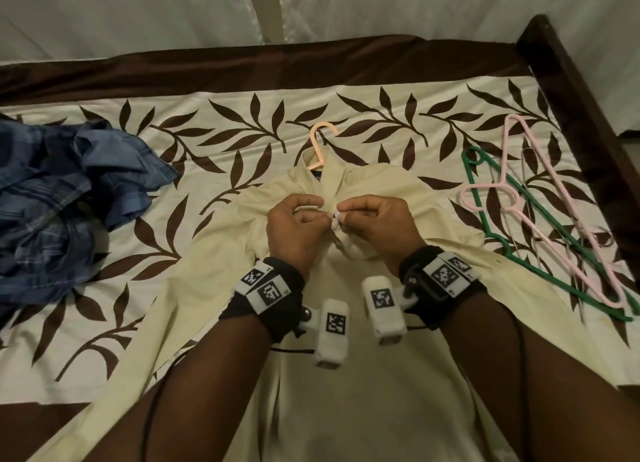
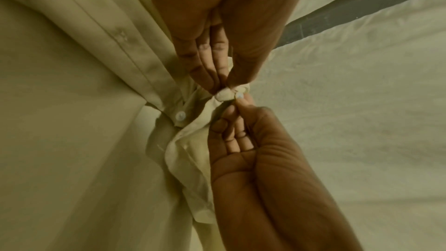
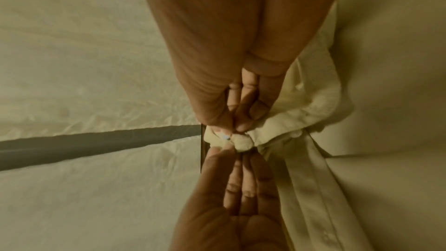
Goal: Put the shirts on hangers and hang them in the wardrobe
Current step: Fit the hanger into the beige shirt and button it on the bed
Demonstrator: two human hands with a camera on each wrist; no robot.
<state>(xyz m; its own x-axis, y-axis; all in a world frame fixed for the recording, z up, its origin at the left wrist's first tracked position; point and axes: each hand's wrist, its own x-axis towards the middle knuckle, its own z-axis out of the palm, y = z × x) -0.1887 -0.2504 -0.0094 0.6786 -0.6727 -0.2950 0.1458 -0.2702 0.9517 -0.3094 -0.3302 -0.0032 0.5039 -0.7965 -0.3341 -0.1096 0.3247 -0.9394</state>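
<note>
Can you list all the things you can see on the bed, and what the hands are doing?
Cream shirt: one, pale yellow, spread on the middle of the bed.
Peach hanger: one, its hook pokes out of the cream shirt's collar.
Button: one, white, pinched at the shirt front.
Blue shirts: a crumpled pile, blue checked, left side; count unclear.
Spare hangers: green and pink, piled on the right side.
Bedsheet: one, cream with brown leaves.
Bed frame: dark brown wood, far right.
Left hand: pinches the shirt front.
Right hand: pinches the button.
</note>
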